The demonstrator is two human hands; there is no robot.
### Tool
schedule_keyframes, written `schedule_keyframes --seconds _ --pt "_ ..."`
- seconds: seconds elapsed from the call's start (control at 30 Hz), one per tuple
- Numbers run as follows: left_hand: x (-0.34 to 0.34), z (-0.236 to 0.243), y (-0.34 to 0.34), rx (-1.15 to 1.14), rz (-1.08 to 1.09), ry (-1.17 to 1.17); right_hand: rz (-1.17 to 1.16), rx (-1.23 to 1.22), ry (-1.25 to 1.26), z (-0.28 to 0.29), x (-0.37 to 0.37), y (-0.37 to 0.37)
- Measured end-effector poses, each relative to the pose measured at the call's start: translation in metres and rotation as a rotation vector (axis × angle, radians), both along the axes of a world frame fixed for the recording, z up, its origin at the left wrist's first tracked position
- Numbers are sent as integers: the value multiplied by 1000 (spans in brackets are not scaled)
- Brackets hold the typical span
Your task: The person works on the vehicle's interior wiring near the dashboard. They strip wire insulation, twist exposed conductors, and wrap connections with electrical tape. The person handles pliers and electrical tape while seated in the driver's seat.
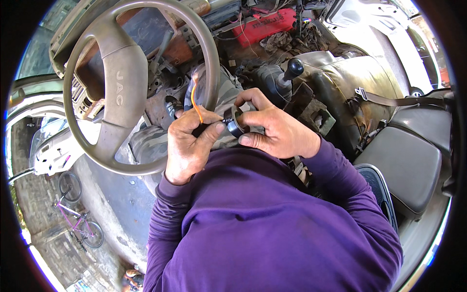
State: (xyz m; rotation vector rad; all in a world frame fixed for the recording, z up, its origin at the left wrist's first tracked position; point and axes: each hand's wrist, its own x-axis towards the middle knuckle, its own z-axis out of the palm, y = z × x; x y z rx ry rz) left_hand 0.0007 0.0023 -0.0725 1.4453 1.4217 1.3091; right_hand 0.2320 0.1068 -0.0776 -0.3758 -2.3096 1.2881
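My left hand [188, 143] pinches an orange wire [195, 100] between thumb and fingers. The wire stands up past the hand, and its frayed, bare end points away from me. A roll of black electrical tape [233, 122] sits on edge between my two hands, with the fingers and thumb of my right hand [279, 129] closed around it. The tape meets my left thumb and fingertips, where a dark bit shows. How far the tape goes around the wire is hidden by the left fingers. Both hands are above my lap, just right of the steering wheel [119, 92].
A gear lever with a black knob [294, 69] rises beyond my right hand. Farther off are a red case [265, 27] and loose wiring. A worn seat [355, 80] and a seat belt [406, 101] are at right. Outside the open left side stands a bicycle [78, 220].
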Motion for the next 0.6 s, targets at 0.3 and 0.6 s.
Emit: schedule_keyframes --seconds 0.3,0.6 --pt "15 13 -4 -17 54 111 -231 204 33 22 1 -19" --pt "17 -1 2 112 116 6 -294 481 42 30 -7 -16"
